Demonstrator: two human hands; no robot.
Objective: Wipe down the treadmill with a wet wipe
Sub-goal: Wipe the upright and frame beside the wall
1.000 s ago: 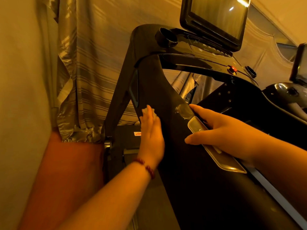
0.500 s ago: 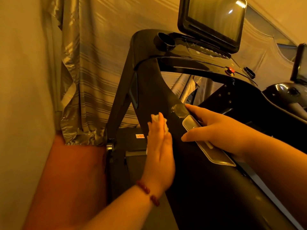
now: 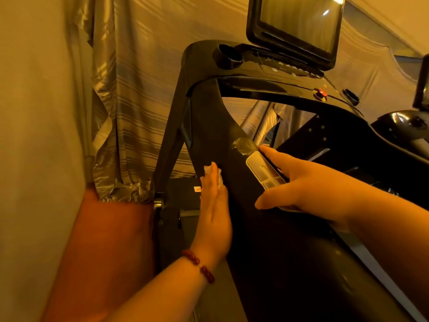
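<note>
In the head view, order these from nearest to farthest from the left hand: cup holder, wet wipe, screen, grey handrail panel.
1. wet wipe, pressed under the left hand.
2. grey handrail panel, just to the right.
3. cup holder, well above.
4. screen, highest and farther right.

Left hand (image 3: pixel 214 212) pressed flat, fingers straight together; right hand (image 3: pixel 308 189) beside it, palm down, fingers extended, thumb splayed.

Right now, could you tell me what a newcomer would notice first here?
Two hands at centre: the left hand presses a white wet wipe flat against the treadmill's black handrail, and the right hand rests on the grey control pad along its top. Above, at upper right, the dark screen glints.
</note>
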